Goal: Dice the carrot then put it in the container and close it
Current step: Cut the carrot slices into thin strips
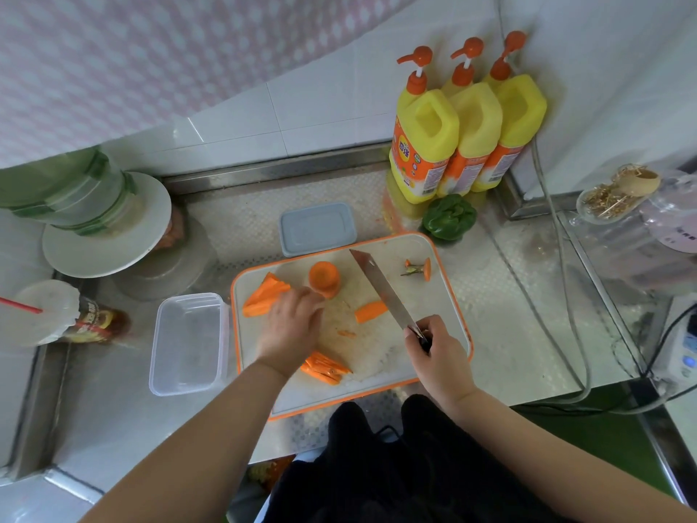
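Note:
An orange-rimmed white cutting board (445,315) lies on the steel counter. On it are a thick carrot chunk (324,278), long carrot slices (264,292) at the left, one short piece (371,310) by the blade, thin strips (324,368) near the front, and the cut stem end (418,268). My left hand (292,324) reaches over the board, its fingers at the chunk and slices. My right hand (439,349) grips the handle of a knife (381,288), blade pointing away. The clear container (188,343) stands open left of the board; its grey lid (318,229) lies behind.
Three yellow pump bottles (464,134) and a green pepper (449,217) stand at the back right. A plate with a plastic jug (102,220) and a wrapped cup (49,315) sit at the left. Cables (565,296) run along the right side.

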Action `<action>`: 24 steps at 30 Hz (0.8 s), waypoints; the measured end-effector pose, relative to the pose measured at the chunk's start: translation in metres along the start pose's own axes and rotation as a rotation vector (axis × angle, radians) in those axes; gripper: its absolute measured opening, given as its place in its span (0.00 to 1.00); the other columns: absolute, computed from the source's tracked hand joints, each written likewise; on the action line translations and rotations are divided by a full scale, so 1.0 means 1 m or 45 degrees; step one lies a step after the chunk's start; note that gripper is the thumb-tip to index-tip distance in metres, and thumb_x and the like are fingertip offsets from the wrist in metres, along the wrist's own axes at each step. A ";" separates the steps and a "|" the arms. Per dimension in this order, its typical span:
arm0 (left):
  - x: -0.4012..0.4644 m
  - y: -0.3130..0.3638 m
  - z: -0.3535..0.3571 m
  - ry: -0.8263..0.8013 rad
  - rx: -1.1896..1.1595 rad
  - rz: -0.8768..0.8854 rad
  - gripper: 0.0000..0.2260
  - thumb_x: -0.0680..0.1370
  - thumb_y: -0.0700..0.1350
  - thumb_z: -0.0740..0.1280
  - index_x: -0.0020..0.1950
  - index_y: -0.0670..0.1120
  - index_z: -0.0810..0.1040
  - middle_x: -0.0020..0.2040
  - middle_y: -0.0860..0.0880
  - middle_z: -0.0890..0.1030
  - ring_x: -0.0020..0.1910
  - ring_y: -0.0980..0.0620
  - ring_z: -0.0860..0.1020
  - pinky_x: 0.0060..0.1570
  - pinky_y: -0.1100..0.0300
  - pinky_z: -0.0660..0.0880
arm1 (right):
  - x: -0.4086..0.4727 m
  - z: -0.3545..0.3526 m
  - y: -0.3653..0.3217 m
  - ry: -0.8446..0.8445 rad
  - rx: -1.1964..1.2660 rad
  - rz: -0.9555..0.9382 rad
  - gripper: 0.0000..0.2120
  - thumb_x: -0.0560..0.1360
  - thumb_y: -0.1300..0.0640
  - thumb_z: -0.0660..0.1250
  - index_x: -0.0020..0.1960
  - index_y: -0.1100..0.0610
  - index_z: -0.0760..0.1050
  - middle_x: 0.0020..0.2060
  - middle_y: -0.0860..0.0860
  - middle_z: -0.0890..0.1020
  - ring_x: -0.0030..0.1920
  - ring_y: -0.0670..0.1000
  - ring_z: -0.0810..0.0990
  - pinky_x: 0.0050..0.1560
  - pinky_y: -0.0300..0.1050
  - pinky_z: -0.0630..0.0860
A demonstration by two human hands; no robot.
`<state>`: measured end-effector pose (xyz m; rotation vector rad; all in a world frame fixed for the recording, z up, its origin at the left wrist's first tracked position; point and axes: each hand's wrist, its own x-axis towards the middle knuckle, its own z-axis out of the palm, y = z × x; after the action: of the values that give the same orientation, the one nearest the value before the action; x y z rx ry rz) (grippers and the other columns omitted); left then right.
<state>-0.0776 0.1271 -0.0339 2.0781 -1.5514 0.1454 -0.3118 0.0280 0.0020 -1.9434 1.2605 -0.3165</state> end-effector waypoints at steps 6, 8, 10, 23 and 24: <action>0.033 0.058 0.027 -0.846 0.065 -0.232 0.16 0.83 0.50 0.60 0.70 0.50 0.70 0.64 0.50 0.73 0.59 0.45 0.76 0.48 0.51 0.75 | 0.000 -0.003 -0.001 0.035 0.058 0.063 0.06 0.79 0.53 0.64 0.46 0.52 0.68 0.26 0.44 0.73 0.26 0.42 0.72 0.28 0.35 0.68; 0.039 0.065 0.034 -0.917 0.105 -0.309 0.16 0.82 0.52 0.61 0.68 0.48 0.69 0.63 0.49 0.71 0.59 0.45 0.75 0.47 0.51 0.74 | 0.000 -0.003 0.000 0.037 0.054 0.067 0.06 0.79 0.53 0.64 0.46 0.52 0.68 0.27 0.44 0.74 0.27 0.41 0.73 0.29 0.35 0.69; 0.042 0.068 0.038 -0.893 0.103 -0.384 0.14 0.81 0.50 0.63 0.65 0.47 0.71 0.61 0.48 0.71 0.60 0.45 0.75 0.48 0.51 0.75 | 0.000 -0.003 0.001 0.041 0.045 0.064 0.07 0.78 0.53 0.65 0.46 0.52 0.67 0.27 0.43 0.74 0.27 0.41 0.73 0.28 0.34 0.69; -0.003 -0.011 -0.044 -0.270 -0.036 -0.685 0.07 0.78 0.47 0.70 0.54 0.51 0.85 0.50 0.48 0.83 0.54 0.45 0.78 0.47 0.54 0.73 | -0.003 0.003 0.011 -0.002 -0.040 -0.030 0.07 0.78 0.53 0.66 0.47 0.52 0.67 0.25 0.41 0.71 0.26 0.41 0.71 0.26 0.34 0.64; -0.010 -0.020 -0.051 -0.232 -0.025 -0.689 0.06 0.77 0.47 0.71 0.52 0.51 0.85 0.48 0.48 0.83 0.52 0.45 0.78 0.46 0.54 0.73 | -0.004 0.004 0.011 -0.003 -0.044 -0.037 0.07 0.78 0.53 0.66 0.47 0.52 0.67 0.25 0.41 0.71 0.26 0.41 0.71 0.27 0.34 0.63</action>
<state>-0.0511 0.1636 -0.0015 2.4658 -1.0218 -0.2613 -0.3184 0.0310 -0.0076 -1.9923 1.2442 -0.3092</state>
